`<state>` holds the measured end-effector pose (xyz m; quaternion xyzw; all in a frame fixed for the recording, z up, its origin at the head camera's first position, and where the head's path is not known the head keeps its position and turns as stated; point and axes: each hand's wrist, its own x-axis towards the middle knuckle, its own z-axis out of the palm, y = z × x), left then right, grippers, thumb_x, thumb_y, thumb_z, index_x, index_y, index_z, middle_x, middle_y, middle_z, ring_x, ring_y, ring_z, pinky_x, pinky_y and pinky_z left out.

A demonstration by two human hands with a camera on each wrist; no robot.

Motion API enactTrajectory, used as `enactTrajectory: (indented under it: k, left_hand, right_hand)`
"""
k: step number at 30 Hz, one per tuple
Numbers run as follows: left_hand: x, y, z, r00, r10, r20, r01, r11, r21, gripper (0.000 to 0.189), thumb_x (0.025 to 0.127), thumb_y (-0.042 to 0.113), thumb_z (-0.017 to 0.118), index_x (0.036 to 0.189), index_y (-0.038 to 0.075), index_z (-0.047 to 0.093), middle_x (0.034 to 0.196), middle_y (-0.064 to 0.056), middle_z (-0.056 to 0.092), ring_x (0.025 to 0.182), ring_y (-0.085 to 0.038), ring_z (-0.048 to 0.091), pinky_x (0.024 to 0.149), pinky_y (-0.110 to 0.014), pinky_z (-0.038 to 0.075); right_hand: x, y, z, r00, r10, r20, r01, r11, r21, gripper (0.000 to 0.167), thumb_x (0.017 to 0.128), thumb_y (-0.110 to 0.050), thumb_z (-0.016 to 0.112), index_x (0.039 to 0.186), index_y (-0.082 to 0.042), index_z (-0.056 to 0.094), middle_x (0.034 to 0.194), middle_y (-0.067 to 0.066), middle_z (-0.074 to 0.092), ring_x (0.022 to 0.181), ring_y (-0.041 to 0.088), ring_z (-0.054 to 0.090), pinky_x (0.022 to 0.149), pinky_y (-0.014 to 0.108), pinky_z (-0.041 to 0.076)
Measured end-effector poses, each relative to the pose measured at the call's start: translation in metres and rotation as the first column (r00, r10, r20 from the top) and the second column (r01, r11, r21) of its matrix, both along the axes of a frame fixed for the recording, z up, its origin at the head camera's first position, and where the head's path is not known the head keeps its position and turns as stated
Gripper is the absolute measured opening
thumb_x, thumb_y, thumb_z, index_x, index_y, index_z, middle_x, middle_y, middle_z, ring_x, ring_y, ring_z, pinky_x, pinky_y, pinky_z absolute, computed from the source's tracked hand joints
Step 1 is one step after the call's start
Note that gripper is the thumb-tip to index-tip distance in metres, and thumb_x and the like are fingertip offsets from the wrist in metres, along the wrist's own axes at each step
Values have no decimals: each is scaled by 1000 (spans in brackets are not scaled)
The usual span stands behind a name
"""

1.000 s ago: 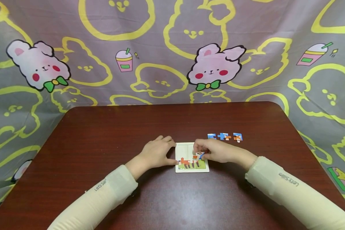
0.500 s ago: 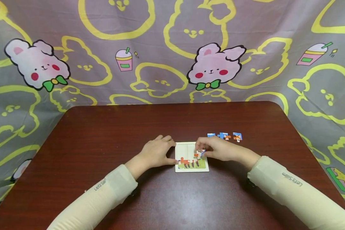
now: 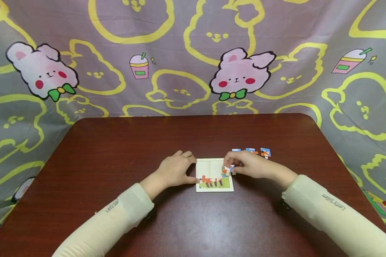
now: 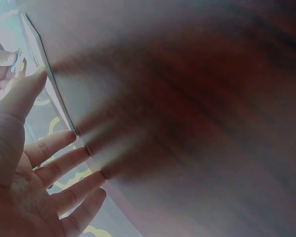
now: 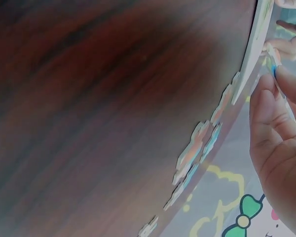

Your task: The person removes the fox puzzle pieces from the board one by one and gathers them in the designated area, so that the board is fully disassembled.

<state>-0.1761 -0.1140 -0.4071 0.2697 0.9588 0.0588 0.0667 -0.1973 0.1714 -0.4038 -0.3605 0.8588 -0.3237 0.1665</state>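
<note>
A square puzzle tray (image 3: 214, 190) with a pale rim lies on the table. Joined pieces (image 3: 210, 183) fill its near part, showing an orange animal with striped legs on green; bare cream board shows behind them. My left hand (image 3: 177, 169) rests along the tray's left edge, its fingers extended and the thumb at the near-left rim, as the left wrist view also shows. Between thumb and fingers, my right hand (image 3: 249, 165) pinches a puzzle piece (image 3: 226, 171) over the tray's right side. In the right wrist view this piece (image 5: 273, 61) is held tilted at the fingertips.
Behind the right hand lie loose puzzle pieces, among them a blue-and-orange one (image 3: 265, 152) and a blue one (image 3: 236, 150), partly hidden by that hand. The dark wooden table (image 3: 132, 139) meets a patterned cloth (image 3: 180, 64) at its back and sides.
My right hand has drawn back slightly to the right, lifting the pinched piece off the joined ones and turning it. The left hand and the tray stay where they were.
</note>
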Motion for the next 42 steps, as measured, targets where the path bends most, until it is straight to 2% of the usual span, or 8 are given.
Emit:
enactTrajectory:
  k: [7, 11, 15, 18, 23, 32, 36, 42]
  left_hand:
    - [-1, 0, 0, 1000, -7, -14, 7, 1000, -5, 65, 78, 58, 77, 128, 18, 66, 130, 1, 61, 112, -22, 56, 79, -42, 56]
    - [-1, 0, 0, 1000, -11, -15, 11, 1000, -5, 65, 78, 58, 77, 128, 18, 66, 129, 1, 61, 111, -22, 56, 78, -42, 56]
    - [-1, 0, 0, 1000, -9, -11, 9, 1000, -2, 65, 78, 57, 78, 128, 18, 66, 129, 1, 61, 112, -22, 56, 79, -42, 56]
    - [-1, 0, 0, 1000, -5, -7, 5, 1000, -1, 65, 78, 57, 77, 129, 18, 66, 130, 1, 61, 113, -21, 56, 80, -42, 56]
    - [-1, 0, 0, 1000, 1, -2, -1, 1000, -3, 66, 78, 58, 77, 129, 18, 65, 131, 2, 61, 113, -21, 56, 80, -42, 56]
    - [-1, 0, 1, 1000, 8, -2, -8, 1000, 4, 64, 78, 57, 77, 129, 19, 66, 133, 1, 61, 116, -23, 56, 81, -45, 56]
    - [-1, 0, 1, 1000, 7, -2, -7, 1000, 3, 65, 78, 57, 77, 129, 18, 65, 133, 0, 60, 117, -23, 56, 81, -45, 56]
    - [0, 0, 1, 1000, -2, -7, 2, 1000, -3, 65, 77, 57, 78, 128, 18, 66, 130, 2, 61, 114, -22, 57, 79, -44, 56]
  right_hand:
    - [-1, 10, 2, 1000, -26, -11, 26, 1000, 7, 25, 88, 2, 70, 107, -13, 64, 94, -3, 70, 87, 12, 61, 77, 28, 52]
    - [-1, 17, 3, 998, -60, 13, 60, 998, -4, 24, 89, 3, 68, 107, -12, 63, 96, 2, 70, 77, 14, 58, 62, 26, 51]
    - [0, 25, 6, 993, -95, 77, 98, 995, -34, 22, 90, 4, 65, 109, -8, 62, 98, 7, 70, 64, 17, 57, 51, 26, 50]
    - [0, 33, 8, 992, -106, 68, 109, 993, -51, 21, 90, 2, 66, 108, -8, 63, 97, 7, 69, 68, 16, 59, 59, 26, 51]
    - [-2, 45, 9, 991, -135, 0, 135, 990, -39, 22, 89, 1, 69, 106, -11, 65, 96, 1, 70, 85, 12, 62, 72, 25, 51]
    - [-1, 63, 13, 978, -203, -52, 203, 979, -1, 22, 88, -3, 72, 106, -13, 67, 96, -4, 70, 90, 10, 63, 87, 35, 53]
    - [0, 71, 12, 973, -227, -36, 227, 974, 6, 22, 88, -4, 72, 107, -13, 67, 94, -3, 69, 87, 9, 62, 81, 31, 52]
    - [0, 83, 9, 974, -226, -28, 225, 974, -18, 24, 87, 4, 69, 108, -8, 67, 95, 1, 68, 82, 8, 60, 70, 25, 50]
